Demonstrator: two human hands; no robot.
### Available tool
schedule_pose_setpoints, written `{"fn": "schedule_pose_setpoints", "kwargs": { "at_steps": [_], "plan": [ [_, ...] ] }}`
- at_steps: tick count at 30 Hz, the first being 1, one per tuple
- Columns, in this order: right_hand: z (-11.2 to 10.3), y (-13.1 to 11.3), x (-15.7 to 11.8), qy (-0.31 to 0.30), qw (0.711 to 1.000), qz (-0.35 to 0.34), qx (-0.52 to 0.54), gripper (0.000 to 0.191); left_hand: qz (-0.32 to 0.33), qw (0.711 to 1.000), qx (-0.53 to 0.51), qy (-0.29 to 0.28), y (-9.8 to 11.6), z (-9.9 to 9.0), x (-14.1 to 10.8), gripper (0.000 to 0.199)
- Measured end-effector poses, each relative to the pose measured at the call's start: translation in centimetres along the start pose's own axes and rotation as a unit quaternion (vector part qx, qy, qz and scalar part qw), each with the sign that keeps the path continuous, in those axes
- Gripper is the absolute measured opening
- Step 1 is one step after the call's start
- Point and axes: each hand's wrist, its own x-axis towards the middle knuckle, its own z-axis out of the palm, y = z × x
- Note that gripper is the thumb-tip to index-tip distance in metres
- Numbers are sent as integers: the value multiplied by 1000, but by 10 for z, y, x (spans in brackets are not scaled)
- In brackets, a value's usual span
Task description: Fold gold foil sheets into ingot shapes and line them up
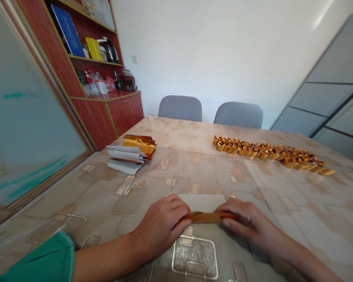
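Between my two hands lies a sheet of gold foil paper (206, 217), its near edge rolled or folded into a narrow gold strip and its pale back (201, 200) facing up behind. My left hand (167, 219) pinches the left end of that strip between thumb and fingers. At the right end, my right hand (244, 219) grips it the same way. Both hands rest low over the patterned tablecloth (153, 235). The fingertips partly hide the ends of the strip.
A stack of gold and white foil sheets (139, 147) sits at the left of the table. Rows of folded gold foil pieces (267, 152) lie at the far right. Two grey chairs (181, 107) stand behind the table, and a red wooden cabinet (106, 113) is at the back left.
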Motion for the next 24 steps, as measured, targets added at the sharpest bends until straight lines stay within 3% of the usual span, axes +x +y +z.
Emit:
{"fn": "schedule_pose_setpoints", "kwargs": {
  "at_steps": [3,6,9,11,14,16,19,24],
  "plan": [
    [2,18,12,36,996,56,63,20,-56,998,-1,7,0,1,1,18],
    [10,28,21,107,990,78,41,25,-75,997,-3,7,-3,2,1,49],
    [17,30,25,150,984,84,-46,42,-47,998,28,24,-5,3,1,66],
    [19,29,24,159,979,86,-94,52,-10,996,81,31,-3,5,2,62],
    [20,25,23,156,976,81,-129,55,56,991,118,-27,5,8,0,53],
    [20,23,21,155,974,73,-144,51,78,988,94,-97,10,10,-1,68],
    [21,24,19,151,973,55,-165,46,54,981,61,-174,16,11,-4,84],
    [19,23,17,180,943,42,-276,46,35,976,47,-210,16,8,-4,90]
  ]
}}
